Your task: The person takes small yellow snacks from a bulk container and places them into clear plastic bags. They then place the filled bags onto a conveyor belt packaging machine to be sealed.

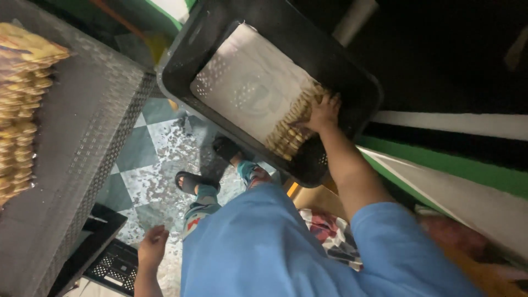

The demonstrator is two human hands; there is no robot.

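Right hand [323,113] fingers on biscuits [291,129] in crate [352,71].

1. A grey metal table [82,143] with a perforated edge fills the left side.
2. Packets of golden biscuits [19,110] are stacked on it.
3. A green-and-white checkered floor [148,165] lies below.
4. An empty black perforated crate [113,267] rests on the floor.

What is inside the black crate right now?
Inside the black crate lies a pale liner sheet and rows of golden biscuits at the near end. The right hand rests on them, covering some; what lies beneath the sheet cannot be seen.
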